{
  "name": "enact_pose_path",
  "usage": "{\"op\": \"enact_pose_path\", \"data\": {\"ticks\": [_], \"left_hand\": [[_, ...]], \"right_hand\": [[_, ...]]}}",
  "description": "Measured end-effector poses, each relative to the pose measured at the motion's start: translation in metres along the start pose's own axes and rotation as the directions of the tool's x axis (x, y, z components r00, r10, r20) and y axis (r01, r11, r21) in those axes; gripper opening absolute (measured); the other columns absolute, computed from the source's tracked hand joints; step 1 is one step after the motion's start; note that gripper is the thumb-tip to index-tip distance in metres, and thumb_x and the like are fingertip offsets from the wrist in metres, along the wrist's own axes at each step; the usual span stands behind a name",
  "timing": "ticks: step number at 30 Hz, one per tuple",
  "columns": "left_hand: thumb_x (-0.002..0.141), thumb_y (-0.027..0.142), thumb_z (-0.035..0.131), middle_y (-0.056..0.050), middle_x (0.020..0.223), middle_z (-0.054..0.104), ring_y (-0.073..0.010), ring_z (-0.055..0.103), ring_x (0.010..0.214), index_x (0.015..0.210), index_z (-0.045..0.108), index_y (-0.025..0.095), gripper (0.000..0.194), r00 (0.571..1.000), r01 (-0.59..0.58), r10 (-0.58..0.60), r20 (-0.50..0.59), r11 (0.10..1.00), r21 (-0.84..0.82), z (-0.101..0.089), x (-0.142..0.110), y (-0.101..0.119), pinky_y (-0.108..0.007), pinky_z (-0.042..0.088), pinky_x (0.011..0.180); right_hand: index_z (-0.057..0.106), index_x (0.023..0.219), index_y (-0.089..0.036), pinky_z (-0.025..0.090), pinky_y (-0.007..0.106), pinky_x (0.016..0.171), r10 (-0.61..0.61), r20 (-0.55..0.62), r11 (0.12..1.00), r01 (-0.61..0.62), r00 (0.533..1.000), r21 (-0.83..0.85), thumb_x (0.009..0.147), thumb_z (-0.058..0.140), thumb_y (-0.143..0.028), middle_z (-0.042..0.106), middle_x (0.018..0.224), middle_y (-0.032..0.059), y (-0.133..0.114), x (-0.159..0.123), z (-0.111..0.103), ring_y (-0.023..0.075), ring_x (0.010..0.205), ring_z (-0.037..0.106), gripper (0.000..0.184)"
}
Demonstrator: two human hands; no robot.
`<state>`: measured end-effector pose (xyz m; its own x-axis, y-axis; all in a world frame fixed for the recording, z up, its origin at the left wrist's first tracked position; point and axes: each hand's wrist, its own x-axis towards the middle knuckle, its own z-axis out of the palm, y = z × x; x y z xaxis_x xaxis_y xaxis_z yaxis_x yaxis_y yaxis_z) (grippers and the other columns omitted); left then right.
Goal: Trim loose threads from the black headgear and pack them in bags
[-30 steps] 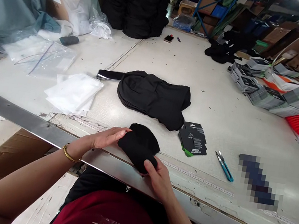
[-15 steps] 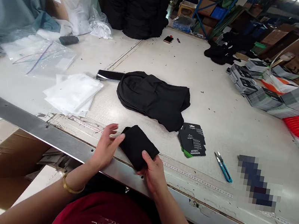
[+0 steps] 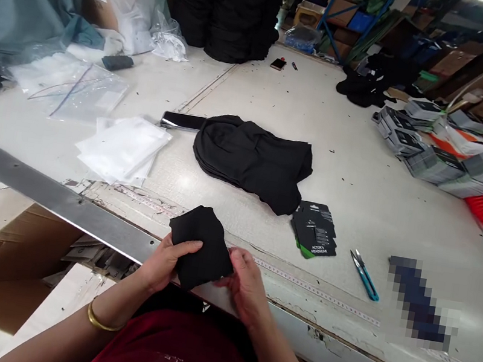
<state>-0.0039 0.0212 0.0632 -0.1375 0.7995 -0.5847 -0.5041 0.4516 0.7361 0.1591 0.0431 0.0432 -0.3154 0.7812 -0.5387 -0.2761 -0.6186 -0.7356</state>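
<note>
Presently, at the metal-trimmed surface edge (image 3: 59,198), the left hand (image 3: 163,264) grips folded black fabric (image 3: 200,248), the right hand (image 3: 245,286) pinching its far side; open surface separates them from the black fabric pile (image 3: 249,161), header card (image 3: 314,229) and teal snips (image 3: 364,276).

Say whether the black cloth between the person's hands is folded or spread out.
Folded: the black cloth forms a small doubled-over bundle, held between the left hand and the right hand.
</note>
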Motion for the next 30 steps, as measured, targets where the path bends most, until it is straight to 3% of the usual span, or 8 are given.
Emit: {"op": "enact_pose_path", "data": {"ticks": [2,6,12,20,23,25,27,30], "left_hand": [[0.062,0.029,0.075,-0.009,0.093,0.07,-0.0251,0.066,0.082,0.103,0.063,0.014,0.045,0.989,0.05,-0.051,0.137,0.999,0.01,0.001,-0.003,0.002,-0.035,0.055,0.074],[0.064,0.028,0.074,-0.01,0.094,0.07,-0.0272,0.065,0.086,0.107,0.061,0.013,0.047,0.947,0.064,-0.104,0.303,0.988,0.141,0.008,-0.005,0.005,-0.036,0.054,0.076],[0.069,0.041,0.073,-0.008,0.1,0.067,-0.0255,0.064,0.089,0.115,0.051,0.017,0.057,0.996,-0.065,0.041,0.083,0.947,0.314,0.009,0.013,0.006,-0.035,0.055,0.073],[0.071,0.046,0.068,-0.006,0.097,0.067,-0.023,0.063,0.09,0.107,0.052,0.017,0.048,0.971,-0.208,0.234,-0.046,0.927,0.313,0.016,0.026,-0.01,-0.033,0.054,0.077],[0.074,0.046,0.065,-0.007,0.1,0.065,-0.024,0.062,0.094,0.113,0.049,0.017,0.051,0.945,-0.285,0.325,-0.038,0.873,0.396,0.012,0.035,-0.015,-0.036,0.052,0.081],[0.077,0.043,0.064,-0.011,0.114,0.06,-0.025,0.059,0.104,0.125,0.04,0.019,0.06,0.895,-0.374,0.444,-0.045,0.801,0.468,0.009,0.038,-0.01,-0.038,0.051,0.086],[0.082,0.039,0.059,-0.014,0.134,0.046,-0.0262,0.048,0.12,0.136,0.028,0.022,0.064,0.779,-0.494,0.627,-0.019,0.631,0.598,0.008,0.038,0.0,-0.042,0.045,0.095],[0.09,0.036,0.046,-0.008,0.145,0.035,-0.0258,0.028,0.135,0.138,0.033,0.027,0.05,0.65,-0.614,0.673,0.354,0.19,0.766,0.015,0.034,0.014,-0.047,0.028,0.108]], "right_hand": [[0.057,0.098,-0.021,0.051,0.026,0.062,-0.063,0.004,0.998,0.063,0.998,0.027,0.077,0.062,-0.052,0.064,0.098,0.0037,-0.013,-0.004,-0.008,0.0145,0.078,0.062,0.038],[0.058,0.105,-0.019,0.049,0.031,0.072,-0.027,0.223,0.999,0.033,0.974,-0.022,0.074,0.061,-0.056,0.065,0.098,0.0068,-0.021,-0.012,-0.009,0.0194,0.086,0.061,0.047],[0.055,0.086,-0.02,0.039,0.022,0.049,-0.089,0.04,0.92,0.097,0.995,-0.38,0.074,0.064,-0.047,0.056,0.065,-0.0037,-0.008,0.003,-0.016,0.009,0.051,0.048,0.031],[0.051,0.102,-0.022,0.047,0.03,0.079,-0.244,0.119,0.822,0.271,0.962,-0.5,0.075,0.065,-0.042,0.061,0.103,0.0035,-0.008,0.001,-0.013,0.017,0.091,0.058,0.037],[0.047,0.099,-0.021,0.051,0.029,0.071,-0.201,0.042,0.883,0.2,0.979,-0.425,0.071,0.069,-0.038,0.06,0.099,0.0034,-0.005,0.003,-0.007,0.0165,0.084,0.06,0.04],[0.043,0.095,-0.022,0.048,0.025,0.047,-0.114,-0.019,0.937,0.101,0.993,-0.336,0.071,0.067,-0.039,0.058,0.091,0.0022,-0.001,0.006,-0.004,0.0136,0.065,0.059,0.038],[0.04,0.092,-0.023,0.041,0.022,0.033,-0.053,-0.049,0.961,0.038,0.997,-0.276,0.069,0.067,-0.039,0.055,0.086,0.0005,0.001,0.009,-0.001,0.0113,0.052,0.054,0.038],[0.04,0.09,-0.023,0.045,0.024,0.033,-0.058,-0.058,0.962,0.041,0.997,-0.271,0.068,0.067,-0.038,0.054,0.085,-0.0001,0.002,0.012,0.001,0.0127,0.055,0.056,0.038]]}}
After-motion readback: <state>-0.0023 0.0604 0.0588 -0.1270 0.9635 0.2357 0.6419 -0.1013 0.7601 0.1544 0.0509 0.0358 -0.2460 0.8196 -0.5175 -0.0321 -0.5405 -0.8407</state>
